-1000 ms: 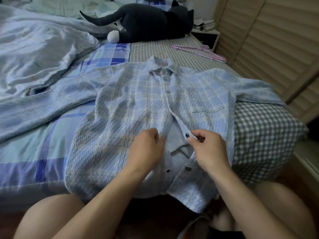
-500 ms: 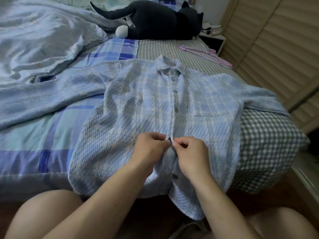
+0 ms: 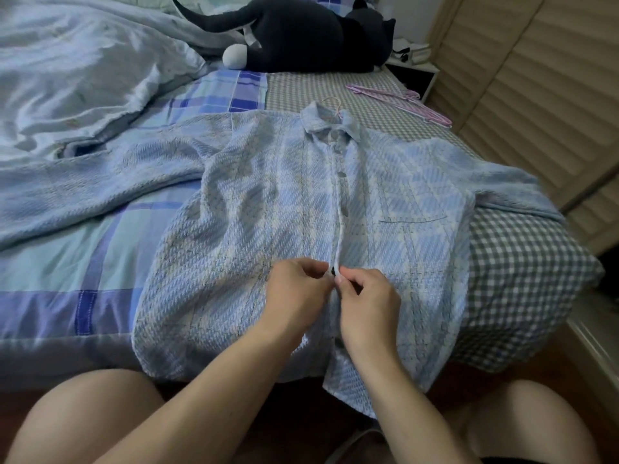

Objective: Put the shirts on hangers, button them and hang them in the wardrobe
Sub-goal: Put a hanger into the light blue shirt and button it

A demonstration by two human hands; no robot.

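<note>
A light blue plaid shirt (image 3: 254, 209) lies face up on the bed, sleeves spread, its hem hanging over the near edge. A pink hanger hook (image 3: 333, 103) pokes out of the collar. The upper buttons look fastened. My left hand (image 3: 296, 293) pinches the left front edge and my right hand (image 3: 366, 303) pinches the right front edge; the two meet at a dark button (image 3: 333, 271) low on the placket. One more button (image 3: 339, 343) shows below my hands.
Spare pink hangers (image 3: 402, 102) lie on the checked sheet (image 3: 522, 262) at the far right. A black plush cat (image 3: 301, 31) rests at the bed's head, a rumpled blue duvet (image 3: 83, 68) on the left. Louvred wardrobe doors (image 3: 536, 78) stand to the right.
A second ago the lower front gaped open with my hands apart. They have drawn the two edges together at the dark button and stay pinched there.
</note>
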